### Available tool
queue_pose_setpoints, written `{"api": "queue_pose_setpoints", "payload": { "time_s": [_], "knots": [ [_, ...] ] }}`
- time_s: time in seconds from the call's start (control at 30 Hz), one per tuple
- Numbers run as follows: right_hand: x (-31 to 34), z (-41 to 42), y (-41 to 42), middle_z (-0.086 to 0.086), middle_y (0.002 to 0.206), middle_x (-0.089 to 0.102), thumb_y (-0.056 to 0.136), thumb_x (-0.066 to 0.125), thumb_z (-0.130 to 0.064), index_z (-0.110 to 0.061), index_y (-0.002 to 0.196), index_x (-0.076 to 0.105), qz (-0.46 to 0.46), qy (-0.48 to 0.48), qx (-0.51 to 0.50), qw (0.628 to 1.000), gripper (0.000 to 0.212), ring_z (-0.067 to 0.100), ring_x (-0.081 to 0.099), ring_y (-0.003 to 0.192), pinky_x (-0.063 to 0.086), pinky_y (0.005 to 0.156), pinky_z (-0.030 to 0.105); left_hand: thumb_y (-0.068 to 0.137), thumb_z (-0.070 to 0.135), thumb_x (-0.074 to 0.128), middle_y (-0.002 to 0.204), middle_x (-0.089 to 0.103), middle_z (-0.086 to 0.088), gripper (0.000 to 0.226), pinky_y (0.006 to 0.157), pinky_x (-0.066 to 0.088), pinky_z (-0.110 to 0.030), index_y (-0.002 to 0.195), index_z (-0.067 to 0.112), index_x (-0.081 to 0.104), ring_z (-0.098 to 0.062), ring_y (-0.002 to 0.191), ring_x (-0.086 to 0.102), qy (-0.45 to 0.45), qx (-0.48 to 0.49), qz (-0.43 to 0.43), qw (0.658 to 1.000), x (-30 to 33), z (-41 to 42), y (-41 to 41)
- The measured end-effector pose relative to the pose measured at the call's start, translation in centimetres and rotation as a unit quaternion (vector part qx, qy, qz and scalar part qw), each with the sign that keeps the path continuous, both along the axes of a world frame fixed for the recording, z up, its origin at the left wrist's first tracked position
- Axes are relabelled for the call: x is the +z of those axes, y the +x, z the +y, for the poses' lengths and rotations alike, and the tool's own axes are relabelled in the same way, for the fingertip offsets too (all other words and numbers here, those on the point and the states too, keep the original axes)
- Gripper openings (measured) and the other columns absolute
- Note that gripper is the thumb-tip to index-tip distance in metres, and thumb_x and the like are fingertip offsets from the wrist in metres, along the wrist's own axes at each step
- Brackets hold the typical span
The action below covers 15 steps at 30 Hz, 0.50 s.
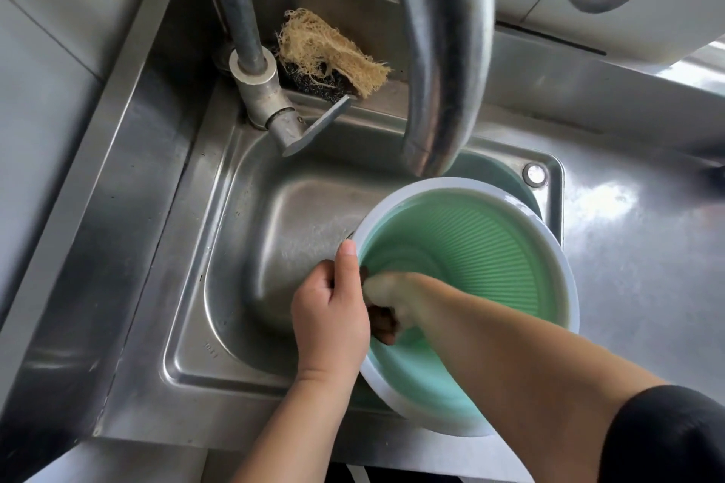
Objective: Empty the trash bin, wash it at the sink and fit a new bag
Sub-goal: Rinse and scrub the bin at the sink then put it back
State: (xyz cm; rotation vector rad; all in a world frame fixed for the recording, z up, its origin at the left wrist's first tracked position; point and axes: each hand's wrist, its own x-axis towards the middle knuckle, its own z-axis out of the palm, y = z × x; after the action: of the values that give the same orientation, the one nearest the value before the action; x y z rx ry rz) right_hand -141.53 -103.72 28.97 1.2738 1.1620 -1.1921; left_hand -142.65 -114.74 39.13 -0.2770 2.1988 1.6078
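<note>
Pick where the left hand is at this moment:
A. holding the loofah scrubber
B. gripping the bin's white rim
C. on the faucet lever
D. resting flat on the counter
B: the left hand has its grip on the white rim of the green trash bin, thumb over the edge, while the right hand reaches inside the bin.

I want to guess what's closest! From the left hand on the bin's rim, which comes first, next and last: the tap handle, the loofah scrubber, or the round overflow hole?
From the left hand:
1. Tap handle, straight behind it over the sink.
2. Overflow hole, back right corner.
3. Loofah scrubber, on the back ledge.
</note>
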Motion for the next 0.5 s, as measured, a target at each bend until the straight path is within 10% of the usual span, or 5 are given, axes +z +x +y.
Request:
{"api": "queue_pose_setpoints", "payload": {
  "time_s": [0.1, 0.27, 0.37, 0.5],
  "knots": [
    [0.2, 0.0, -0.7, 0.013, 0.075, 0.055, 0.088, 0.037, -0.007, -0.011, 0.085, 0.055, 0.081, 0.024, -0.271, 0.959, 0.019, 0.023, 0.054, 0.065, 0.056, 0.078, 0.046, 0.081, 0.073, 0.042, 0.06, 0.065, 0.006, 0.055, 0.063, 0.049, -0.038, 0.072, 0.024, 0.064, -0.009, 0.056, 0.051, 0.005, 0.001, -0.023, 1.0, 0.2, 0.0, -0.2],
    [0.8, 0.9, -2.1, 0.007, 0.099, 0.069, 0.091, 0.048, -0.02, -0.017, 0.099, 0.067, 0.162, 0.058, -0.649, 0.741, 0.021, 0.025, 0.066, 0.094, 0.05, 0.098, 0.045, 0.081, 0.073, 0.042, 0.056, 0.06, 0.001, 0.056, 0.063, 0.048, -0.042, 0.068, 0.023, 0.062, -0.015, 0.058, 0.048, -0.006, -0.018, -0.047, 0.999, 0.7, -0.4, -0.6],
    [1.9, 2.7, -3.1, -0.001, 0.115, 0.07, 0.09, 0.044, -0.045, -0.023, 0.113, 0.07, 0.157, 0.067, -0.773, 0.611, 0.041, 0.025, 0.063, 0.11, 0.043, 0.105, 0.047, 0.09, 0.065, 0.044, 0.046, 0.045, 0.009, 0.053, 0.057, 0.037, -0.036, 0.055, 0.026, 0.053, -0.01, 0.05, 0.035, -0.013, -0.04, -0.04, 0.998, 1.2, -0.5, -0.5],
    [4.9, 3.1, -4.6, 0.001, 0.113, 0.074, 0.09, 0.038, -0.054, -0.024, 0.112, 0.073, 0.185, 0.04, -0.802, 0.567, 0.051, 0.027, 0.066, 0.105, 0.049, 0.099, 0.045, 0.099, 0.051, 0.047, 0.047, 0.05, 0.015, 0.048, 0.055, 0.037, -0.026, 0.056, 0.033, 0.057, -0.003, 0.048, 0.042, -0.009, -0.067, 0.0, 0.998, 2.0, 0.2, -0.1]
  ]
}}
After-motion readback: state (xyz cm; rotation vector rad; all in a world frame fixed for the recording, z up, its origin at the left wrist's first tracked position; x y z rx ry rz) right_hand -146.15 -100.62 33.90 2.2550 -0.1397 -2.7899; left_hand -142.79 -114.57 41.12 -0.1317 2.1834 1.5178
